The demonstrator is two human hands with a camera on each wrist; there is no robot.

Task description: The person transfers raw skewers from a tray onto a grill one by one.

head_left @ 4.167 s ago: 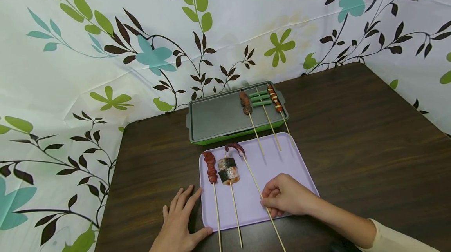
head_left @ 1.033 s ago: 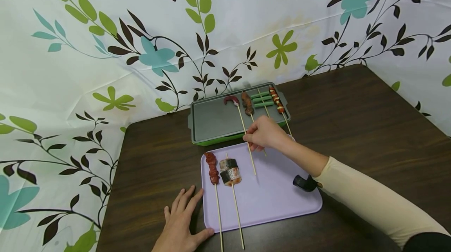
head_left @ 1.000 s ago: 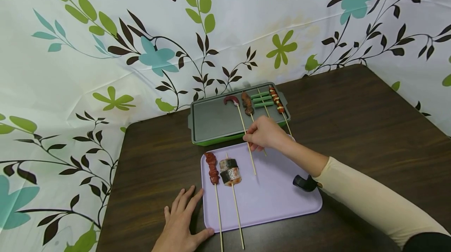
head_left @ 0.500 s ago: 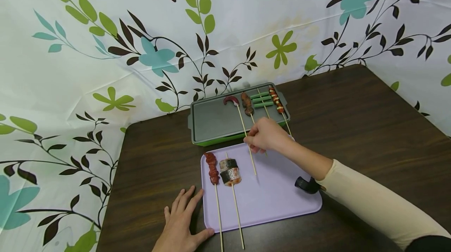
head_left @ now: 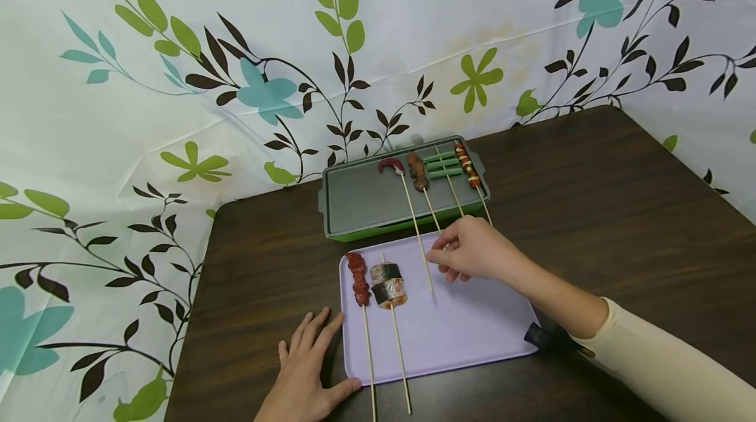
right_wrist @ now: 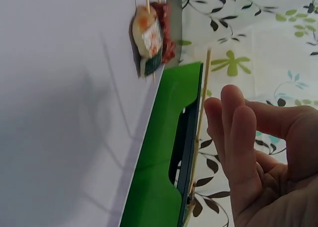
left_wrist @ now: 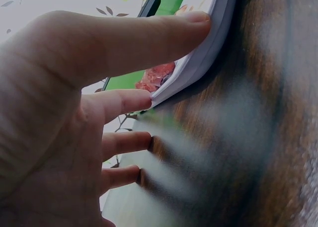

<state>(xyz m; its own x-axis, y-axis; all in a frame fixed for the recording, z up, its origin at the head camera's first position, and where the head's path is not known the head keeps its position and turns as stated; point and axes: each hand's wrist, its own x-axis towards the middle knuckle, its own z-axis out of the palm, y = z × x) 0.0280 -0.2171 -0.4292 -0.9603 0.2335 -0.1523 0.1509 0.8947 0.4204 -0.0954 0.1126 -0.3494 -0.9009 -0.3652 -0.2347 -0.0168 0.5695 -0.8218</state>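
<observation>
A tentacle skewer lies with its tip on the grey grill plate, its stick jutting over the lilac tray. My right hand hovers just right of that stick, fingers loosely bent and holding nothing; the right wrist view shows the stick beside the fingertips. At the tray's left front corner rests my left hand, fingers spread and the thumb on the rim. Two skewers lie on the tray: one of dark red meat, one with thick dark-skinned rolled pieces.
Right of the tentacle on the grill are a brown meat skewer, a green vegetable skewer and a red-and-white skewer. A patterned cloth hangs behind the dark wooden table.
The tentacle skewer went from the tray onto the grill. Within the last half second my right hand let go of its stick and drew back right and nearer. The left hand stays put.
</observation>
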